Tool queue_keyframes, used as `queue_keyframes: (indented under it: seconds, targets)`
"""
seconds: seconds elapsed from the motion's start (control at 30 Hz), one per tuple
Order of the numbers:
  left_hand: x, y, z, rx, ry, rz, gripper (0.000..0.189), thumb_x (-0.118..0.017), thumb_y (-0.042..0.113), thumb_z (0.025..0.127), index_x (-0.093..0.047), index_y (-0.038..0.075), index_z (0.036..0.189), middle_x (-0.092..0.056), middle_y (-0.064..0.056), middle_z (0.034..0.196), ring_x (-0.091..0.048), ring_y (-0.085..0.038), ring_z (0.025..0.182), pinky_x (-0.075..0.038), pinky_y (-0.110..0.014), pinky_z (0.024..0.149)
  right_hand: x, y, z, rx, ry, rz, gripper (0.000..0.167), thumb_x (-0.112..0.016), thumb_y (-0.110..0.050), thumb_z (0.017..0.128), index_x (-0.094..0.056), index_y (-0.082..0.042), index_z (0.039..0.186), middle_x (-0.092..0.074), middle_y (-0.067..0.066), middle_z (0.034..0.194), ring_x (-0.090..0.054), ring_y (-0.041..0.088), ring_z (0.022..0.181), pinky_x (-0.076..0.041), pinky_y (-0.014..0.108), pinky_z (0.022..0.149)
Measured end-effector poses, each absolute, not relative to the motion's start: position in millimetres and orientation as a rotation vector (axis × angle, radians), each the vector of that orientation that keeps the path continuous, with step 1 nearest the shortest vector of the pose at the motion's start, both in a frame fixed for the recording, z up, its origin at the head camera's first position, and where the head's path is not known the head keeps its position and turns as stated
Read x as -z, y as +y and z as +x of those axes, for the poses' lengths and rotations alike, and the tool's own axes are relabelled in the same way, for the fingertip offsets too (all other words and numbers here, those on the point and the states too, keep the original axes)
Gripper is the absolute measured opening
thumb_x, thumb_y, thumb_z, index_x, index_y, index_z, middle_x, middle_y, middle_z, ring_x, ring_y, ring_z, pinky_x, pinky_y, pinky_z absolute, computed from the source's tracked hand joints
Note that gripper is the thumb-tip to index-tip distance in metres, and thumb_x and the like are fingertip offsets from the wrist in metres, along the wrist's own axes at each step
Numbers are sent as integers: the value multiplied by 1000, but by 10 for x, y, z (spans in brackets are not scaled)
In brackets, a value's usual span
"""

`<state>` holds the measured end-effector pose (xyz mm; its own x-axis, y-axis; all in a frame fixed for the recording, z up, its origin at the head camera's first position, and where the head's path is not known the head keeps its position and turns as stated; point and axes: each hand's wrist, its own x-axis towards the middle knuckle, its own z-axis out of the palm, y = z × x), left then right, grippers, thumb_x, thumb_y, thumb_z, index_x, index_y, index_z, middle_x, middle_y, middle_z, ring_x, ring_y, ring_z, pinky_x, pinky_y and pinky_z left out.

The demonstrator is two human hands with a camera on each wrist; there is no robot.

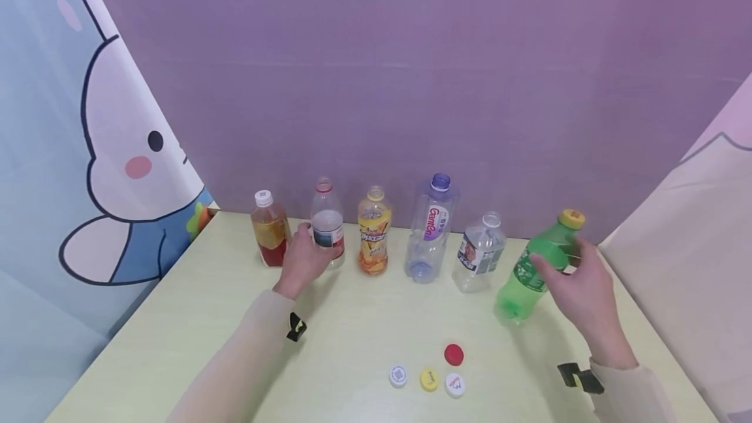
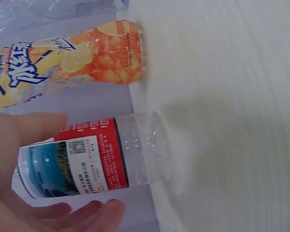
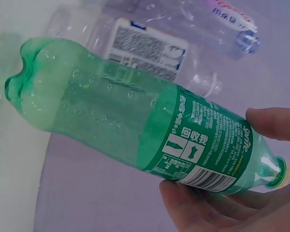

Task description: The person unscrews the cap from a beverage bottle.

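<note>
Clear bottle with a red and blue label [image 2: 94, 159] stands uncapped on the table. My left hand [image 1: 305, 258] is around it, thumb along one side; in the left wrist view the fingertips [image 2: 113, 209] show just off the other side. Far to the right, my right hand [image 1: 581, 286] holds a green Sprite bottle [image 3: 121, 106] with a yellow cap [image 1: 571, 217]. That bottle leans to the right in the head view. Its thumb lies against the label's edge, with the fingers across on the opposite side.
Between the hands stand an orange-labelled iced tea bottle [image 1: 374, 237], a tall clear bottle [image 1: 420, 253] and a short clear bottle [image 1: 478, 260], all uncapped. A white-capped bottle of brown drink [image 1: 270, 234] is at far left. Several caps, including a red cap [image 1: 454, 354], lie in front.
</note>
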<state>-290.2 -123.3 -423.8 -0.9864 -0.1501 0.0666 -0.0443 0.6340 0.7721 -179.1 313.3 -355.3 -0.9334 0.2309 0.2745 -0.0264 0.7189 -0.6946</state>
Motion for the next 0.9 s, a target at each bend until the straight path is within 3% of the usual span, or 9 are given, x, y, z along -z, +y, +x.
queue_keyframes:
  seconds: [0.13, 0.27, 0.63, 0.9]
  targets:
    - [4217, -1260, -2792, 1206, -2736, 173, 85, -78, 33, 89, -31, -6, 148, -50, -28, 138, -56, -44, 118, -49, -58, 98, 3508, 3071, -1741, -1044, -2579, -121, 88, -67, -44, 97, -26, 9, 154, -49, 31, 137, -52, 47, 120, -46, 17, 74]
    - [4180, -1280, -2675, 1194, -2656, 181, 76, -73, 31, 91, -34, -3, 147, -50, -25, 137, -58, -41, 114, -52, -55, 91, 3465, 3000, -1705, -1076, -2563, -78, 85, -68, -43, 96, -29, 5, 153, -51, 30, 136, -53, 47, 121, -42, 5, 71]
    - [3958, -1134, -2349, 1152, -2390, -25, 54, -71, 28, 93, -50, 0, 134, -56, -18, 124, -57, -32, 108, -51, -45, 82, 3374, 2812, -1627, -1134, -2526, 0, 71, -70, -40, 96, -40, -2, 147, -57, 24, 133, -55, 42, 121, -42, 2, 76]
    - [3893, -854, -2188, 1131, -2102, -378, 61, -76, 19, 89, -47, -2, 138, -56, -20, 126, -54, -36, 114, -50, -51, 93, 3357, 2615, -1613, -1218, -2464, -10, 68, -69, -40, 96, -42, -5, 148, -58, 20, 134, -56, 33, 120, -45, 5, 77]
